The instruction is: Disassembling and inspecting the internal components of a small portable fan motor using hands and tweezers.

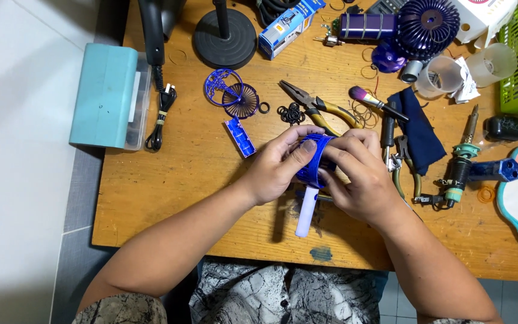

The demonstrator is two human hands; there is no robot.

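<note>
Both hands, left hand (274,171), right hand (358,177), gripping what looks like a blue fan housing (315,159)

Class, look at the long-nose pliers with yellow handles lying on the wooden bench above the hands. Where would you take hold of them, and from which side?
Probably by the yellow handles, coming from above on the right-hand side. The pliers lie flat, their pointed metal jaws aiming up-left; the handles spread toward the right hand, near the rubber bands, and offer the widest, padded grip.

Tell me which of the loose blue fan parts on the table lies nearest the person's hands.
The small rectangular blue piece, just beside the left hand. The round blue grilles lie farther up the wooden table.
</note>
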